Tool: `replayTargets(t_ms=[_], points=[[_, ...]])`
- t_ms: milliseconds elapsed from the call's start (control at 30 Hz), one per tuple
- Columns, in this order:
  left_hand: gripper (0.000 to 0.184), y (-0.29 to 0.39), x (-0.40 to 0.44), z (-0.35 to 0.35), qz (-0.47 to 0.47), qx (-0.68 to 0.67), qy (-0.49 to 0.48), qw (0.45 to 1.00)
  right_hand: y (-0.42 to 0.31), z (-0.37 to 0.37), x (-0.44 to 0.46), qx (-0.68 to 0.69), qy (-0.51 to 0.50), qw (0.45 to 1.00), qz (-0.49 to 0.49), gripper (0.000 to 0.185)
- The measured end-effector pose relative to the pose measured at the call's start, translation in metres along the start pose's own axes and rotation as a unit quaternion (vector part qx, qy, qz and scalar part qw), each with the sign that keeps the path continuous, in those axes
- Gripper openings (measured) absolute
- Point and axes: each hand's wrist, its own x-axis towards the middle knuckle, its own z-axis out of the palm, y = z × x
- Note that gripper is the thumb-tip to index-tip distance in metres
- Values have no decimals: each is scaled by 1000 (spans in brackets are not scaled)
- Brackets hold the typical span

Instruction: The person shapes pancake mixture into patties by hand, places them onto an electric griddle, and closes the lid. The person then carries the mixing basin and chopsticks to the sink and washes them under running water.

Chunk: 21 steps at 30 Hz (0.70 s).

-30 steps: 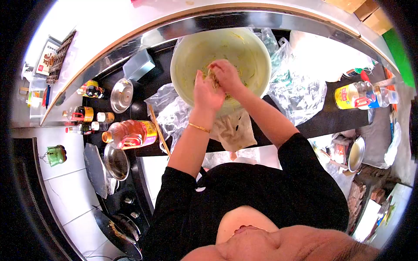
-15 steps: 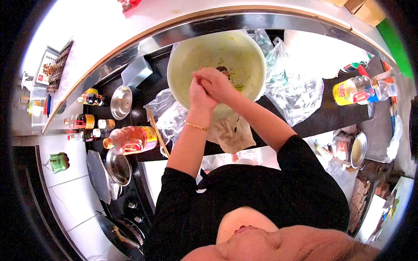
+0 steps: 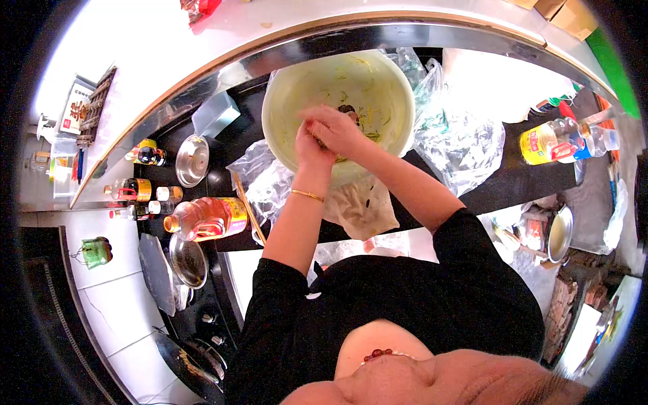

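Left hand (image 3: 312, 146) and right hand (image 3: 335, 132) met over the pale, smooth, round bowl (image 3: 287, 98); how tightly they closed, or on what, I couldn't tell. The work seemed midway: thin yellow-green shreds (image 3: 370, 116) lay loose inside. Crinkled clear plastic (image 3: 466, 148) spread right on the black desk (image 3: 520, 185).

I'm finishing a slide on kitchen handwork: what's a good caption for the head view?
The left hand and right hand meet over a pale bowl flanked by crumpled plastic.
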Motion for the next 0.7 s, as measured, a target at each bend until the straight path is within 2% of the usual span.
replayTargets(t_ms=[67,100,167,233,400,600,667,700], points=[[37,-2,22,-49,71,63,31,995,2,4,-6,-6,17,999,-49,29],[34,1,18,-36,49,46,48,997,4,5,-8,-9,26,997,-74,30],[28,10,3,12,7,15,79,997,6,3,-8,26,17,999,-43,31],[27,7,-9,25,-18,-7,59,998,5,1,-10,26,5,999,-38,33],[28,5,-4,22,-2,-13,36,999,15,13,-13,-73,12,991,-108,43],[27,10,-14,18,-20,-17,30,999,7,4,-13,-88,15,988,-125,48],[27,8,-8,15,-41,-17,6,999,2,12,-4,-101,-27,994,15,50],[29,9,-6,9,-33,-11,-38,999,-2,14,-1,-111,-39,989,89,51]])
